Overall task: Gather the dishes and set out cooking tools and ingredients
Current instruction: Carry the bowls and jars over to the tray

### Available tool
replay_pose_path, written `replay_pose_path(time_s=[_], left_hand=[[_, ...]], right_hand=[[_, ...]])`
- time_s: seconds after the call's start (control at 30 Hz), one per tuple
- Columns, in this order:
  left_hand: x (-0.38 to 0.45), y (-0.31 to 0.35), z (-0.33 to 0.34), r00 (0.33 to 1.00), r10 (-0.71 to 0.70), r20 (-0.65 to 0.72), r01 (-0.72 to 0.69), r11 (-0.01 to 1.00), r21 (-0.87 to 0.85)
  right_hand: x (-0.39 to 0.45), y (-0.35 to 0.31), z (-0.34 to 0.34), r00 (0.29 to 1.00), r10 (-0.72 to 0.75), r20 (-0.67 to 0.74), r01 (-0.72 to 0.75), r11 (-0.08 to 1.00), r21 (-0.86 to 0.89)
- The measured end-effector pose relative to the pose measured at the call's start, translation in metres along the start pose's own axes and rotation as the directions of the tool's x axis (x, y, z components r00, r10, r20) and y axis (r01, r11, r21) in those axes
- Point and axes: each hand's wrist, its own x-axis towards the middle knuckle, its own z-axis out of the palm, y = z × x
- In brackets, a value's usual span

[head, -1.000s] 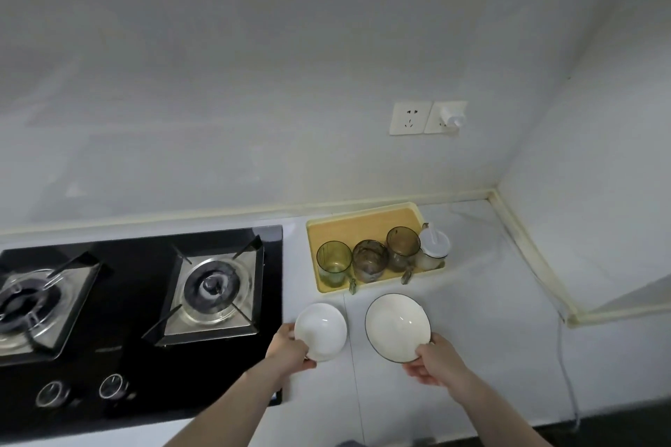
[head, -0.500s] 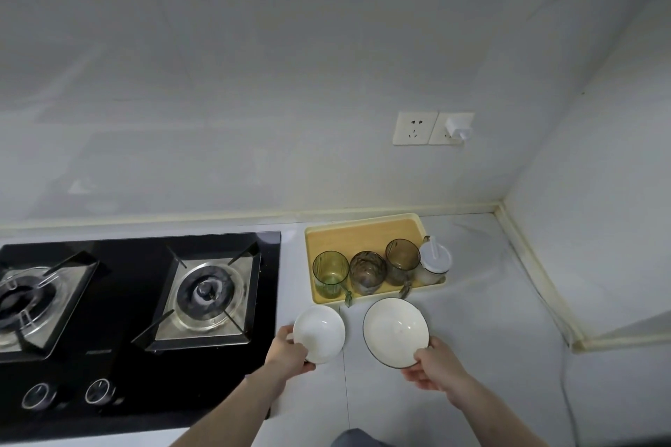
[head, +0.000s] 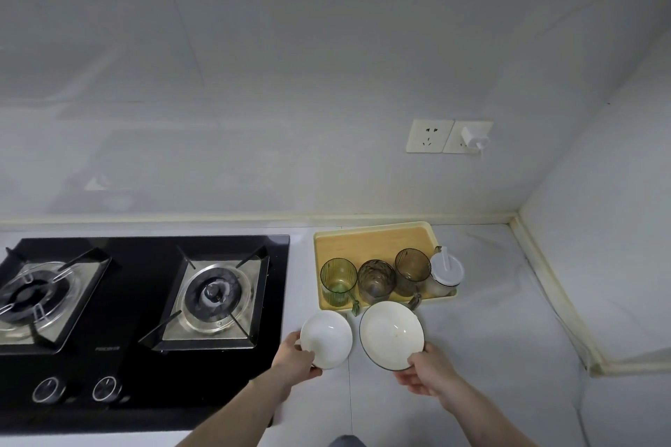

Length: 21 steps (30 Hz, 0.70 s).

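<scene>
My left hand [head: 293, 359] grips the near-left rim of a small white bowl [head: 327, 337]. To its right, my right hand [head: 425, 372] holds the near rim of a larger white bowl with a dark rim [head: 391, 335]. Both bowls sit side by side just above the white counter [head: 490, 319], in front of a yellow tray [head: 370, 241]. On the tray stand three tinted glass mugs [head: 375, 279] in a row and a white-lidded jar [head: 446, 272] at the right end.
A black two-burner gas hob [head: 145, 301] fills the counter to the left, its knobs [head: 107, 388] near the front edge. Wall sockets [head: 448, 136] with a white plug sit above the tray. The counter ends at a corner wall on the right.
The view has tilted slightly, so everything sits a little lower in frame. Both hands hold the bowls as before, the bowls edging marginally closer to the tray.
</scene>
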Motion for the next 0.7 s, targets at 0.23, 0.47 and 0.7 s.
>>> replay_pose_path(time_s=[0.23, 0.47, 0.7], left_hand=[[-0.008, 0.003, -0.004, 1.000, -0.007, 0.017, 0.007, 1.000, -0.023], [-0.016, -0.002, -0.010, 0.999, 0.027, 0.026, -0.026, 0.999, -0.036], [-0.047, -0.015, -0.024, 0.992, 0.121, -0.020, -0.121, 0.992, 0.037]], right_hand=[[0.004, -0.004, 0.007, 1.000, 0.006, 0.028, -0.006, 1.000, -0.013], [-0.008, 0.000, 0.012, 1.000, -0.016, -0.010, 0.016, 1.000, 0.025], [-0.028, 0.042, 0.043, 0.952, -0.124, -0.279, 0.133, 0.991, 0.012]])
